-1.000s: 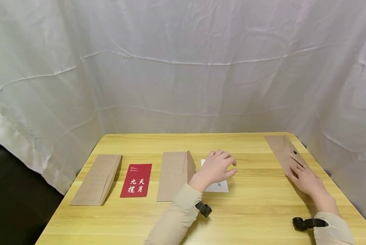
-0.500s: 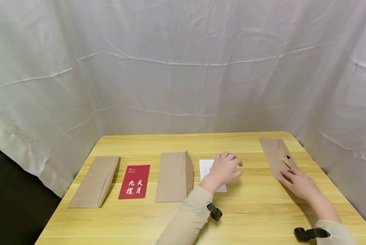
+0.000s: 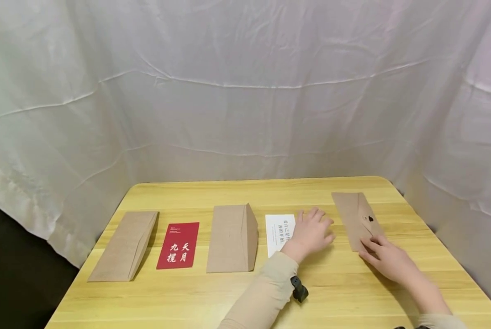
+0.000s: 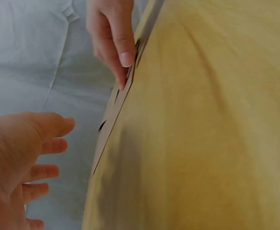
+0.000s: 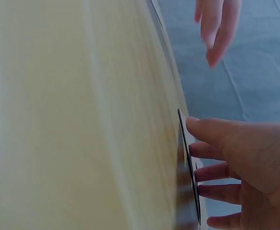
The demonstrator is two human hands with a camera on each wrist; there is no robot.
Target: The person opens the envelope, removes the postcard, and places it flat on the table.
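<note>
On the right of the table in the head view lies a brown paper envelope (image 3: 349, 212) with a black mark on its flap side. My right hand (image 3: 393, 262) rests its fingertips on the near end of this envelope. In the right wrist view, the fingers (image 5: 216, 172) spread along the envelope's face, with the thumb tip at one corner. My left hand (image 3: 311, 233) hovers with loosely bent, spread fingers, overlapping the right side of a white printed card (image 3: 274, 230). It holds nothing, and the left wrist view shows a gap between it and the envelope.
Another brown envelope (image 3: 229, 237) lies left of the white card, its side flap raised. Beyond it are a red card (image 3: 178, 246) with white characters and a further brown envelope (image 3: 122, 246). Pale curtains (image 3: 261, 114) hang behind the wooden table (image 3: 167, 297).
My right hand has slid its envelope left and nearer to me. My left hand has moved right, uncovering more of the white card. The head view has shifted slightly.
</note>
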